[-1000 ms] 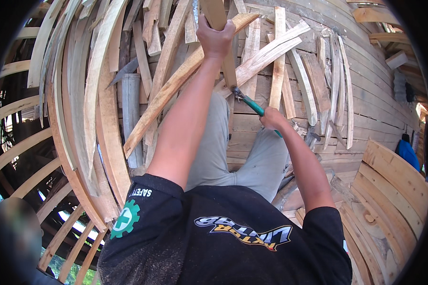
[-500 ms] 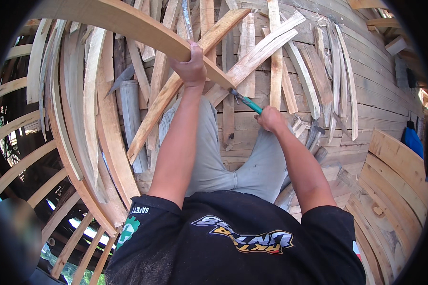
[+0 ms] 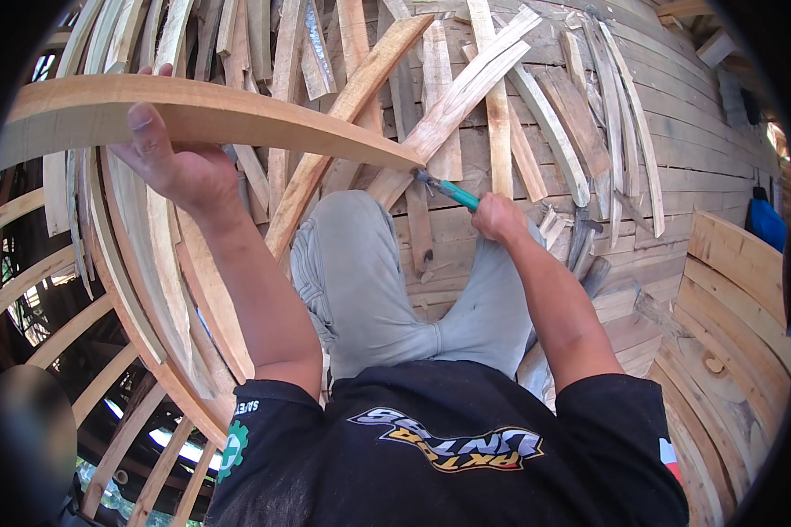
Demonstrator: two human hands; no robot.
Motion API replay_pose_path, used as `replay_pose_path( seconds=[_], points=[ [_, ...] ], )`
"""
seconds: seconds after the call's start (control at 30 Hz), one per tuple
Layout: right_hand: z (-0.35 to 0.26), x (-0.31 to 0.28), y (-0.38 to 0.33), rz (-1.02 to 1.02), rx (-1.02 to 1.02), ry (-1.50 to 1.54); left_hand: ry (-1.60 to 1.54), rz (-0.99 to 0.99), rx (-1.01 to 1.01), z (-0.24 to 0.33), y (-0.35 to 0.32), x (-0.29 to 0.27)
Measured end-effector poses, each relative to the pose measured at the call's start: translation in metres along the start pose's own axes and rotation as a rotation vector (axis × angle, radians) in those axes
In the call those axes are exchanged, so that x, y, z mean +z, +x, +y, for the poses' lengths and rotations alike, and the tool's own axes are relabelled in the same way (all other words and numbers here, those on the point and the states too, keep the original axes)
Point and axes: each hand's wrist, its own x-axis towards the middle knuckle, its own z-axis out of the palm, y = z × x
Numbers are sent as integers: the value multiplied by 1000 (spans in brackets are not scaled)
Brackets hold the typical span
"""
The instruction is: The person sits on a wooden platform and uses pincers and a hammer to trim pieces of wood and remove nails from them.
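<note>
A long, gently curved wooden plank (image 3: 264,119) is held up across the view, running from the left rim to a narrow end above my knees. My left hand (image 3: 189,171) supports it well to the left, thumb on the near face and fingertips showing past the far edge. In my right hand (image 3: 499,216), closed over my right thigh, is a green-handled tool (image 3: 457,194). Its dark metal head meets the plank's narrow end; the head is too small to tell its exact kind.
Many loose wooden strips (image 3: 461,97) lie crisscrossed on the plank floor (image 3: 668,114) ahead. Curved ribs (image 3: 53,277) with gaps between them rise at the left. Curved boards (image 3: 734,307) form a side wall at the right, near a blue item (image 3: 767,220).
My left hand has shifted left along the plank, from near its narrow end. The plank's left part has swung down toward me. My right hand and the tool have moved only slightly left.
</note>
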Motion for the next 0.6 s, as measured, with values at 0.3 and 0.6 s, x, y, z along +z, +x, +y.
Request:
replay_pose_path(
  seconds=[0.3, 0.6],
  points=[
    [-1, -12, 3, -57, -17, -38, 116, 199, -85, 20, 17, 5],
    [2, -13, 15, -94, -86, -65, 225, 226, -52, -3, 44, -8]
  ],
)
